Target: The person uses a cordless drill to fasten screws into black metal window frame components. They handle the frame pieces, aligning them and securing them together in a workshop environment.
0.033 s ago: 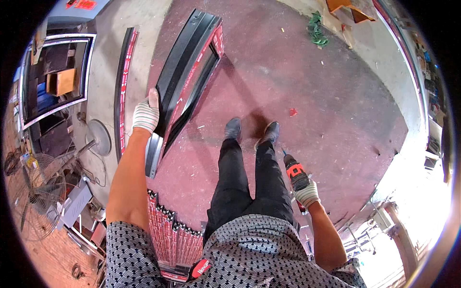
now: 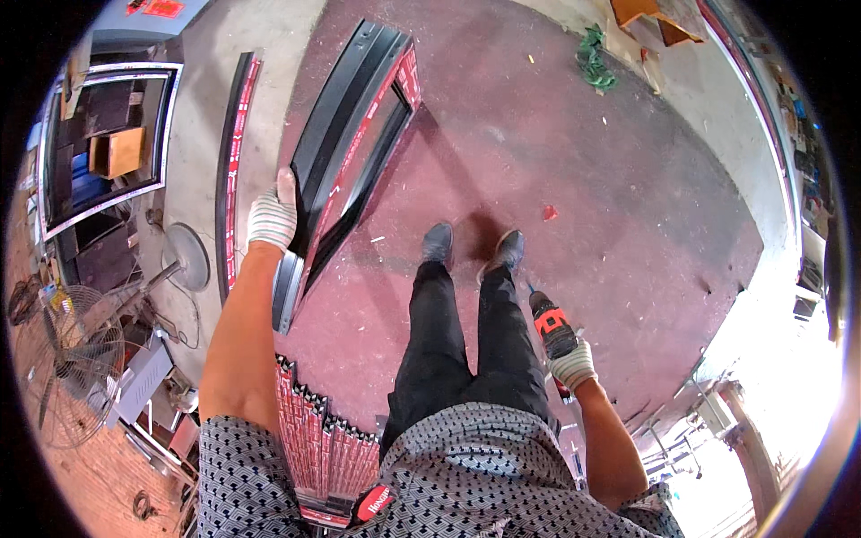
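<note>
My left hand [image 2: 272, 217], in a striped white glove with bare fingertips, grips the side of a dark metal window frame [image 2: 334, 134] with red protective film along it. The frame stands tilted over the floor, left of my feet, its upper end farther away. My right hand [image 2: 574, 362], gloved the same way, is wrapped round the handle of a black and red cordless drill [image 2: 554, 332]. A thin blue-tipped bit sticks out toward the floor ahead, clear of the frame. My right fingers are partly hidden behind the drill.
A long red-filmed profile [image 2: 235, 170] lies to the left. A stack of similar profiles [image 2: 327, 444] is by my left hip. Farther left are a standing fan [image 2: 76, 359] and a white-edged frame [image 2: 169, 117]. Green strapping [image 2: 592, 61] lies at the far right on the reddish floor [image 2: 628, 206].
</note>
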Available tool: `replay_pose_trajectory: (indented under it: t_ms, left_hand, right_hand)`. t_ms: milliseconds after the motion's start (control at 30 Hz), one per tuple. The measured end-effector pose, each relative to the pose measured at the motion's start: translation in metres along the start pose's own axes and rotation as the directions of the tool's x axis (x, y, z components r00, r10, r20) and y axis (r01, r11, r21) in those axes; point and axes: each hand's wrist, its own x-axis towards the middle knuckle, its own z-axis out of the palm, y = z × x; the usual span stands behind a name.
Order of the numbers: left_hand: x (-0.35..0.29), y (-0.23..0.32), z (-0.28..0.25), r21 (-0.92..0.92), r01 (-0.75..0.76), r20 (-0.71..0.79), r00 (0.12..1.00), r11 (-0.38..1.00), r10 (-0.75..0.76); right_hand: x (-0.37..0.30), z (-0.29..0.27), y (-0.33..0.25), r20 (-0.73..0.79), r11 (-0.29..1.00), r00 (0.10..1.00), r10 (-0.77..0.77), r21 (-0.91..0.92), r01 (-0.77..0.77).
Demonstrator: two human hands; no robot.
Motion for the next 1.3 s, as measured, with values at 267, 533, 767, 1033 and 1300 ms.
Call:
replay_pose_trajectory:
  t_ms: [267, 533, 767, 1033, 1300]
  left_hand:
    - [-0.022, 0.022, 0.013, 0.047, 0.109, -0.185, 0.978, 0.993, -0.098]
    - [-0.019, 0.031, 0.019, -0.037, 0.143, -0.304, 0.941, 0.989, -0.147]
    - [-0.022, 0.035, 0.022, -0.104, 0.097, -0.368, 0.921, 0.990, -0.129]
    - [-0.028, 0.032, 0.037, -0.141, 0.185, -0.394, 0.891, 0.973, -0.227]
    - [-0.068, 0.051, 0.065, -0.127, 0.054, -0.455, 0.884, 0.990, -0.106]
  right_hand:
    - [0.014, -0.004, -0.034, -0.022, 0.955, 0.984, -0.177, 0.239, 0.177]
    - [0.049, -0.018, -0.070, 0.014, 0.056, 1.000, -0.015, 0.998, -0.013]
    - [0.093, -0.019, -0.062, 0.253, -0.195, 0.967, 0.014, 0.950, -0.246]
    - [0.139, -0.050, -0.031, 0.108, 0.947, 0.954, -0.278, -0.135, 0.292]
    - [0.211, -0.111, 0.041, -0.013, 0.932, 0.942, -0.336, -0.147, 0.331]
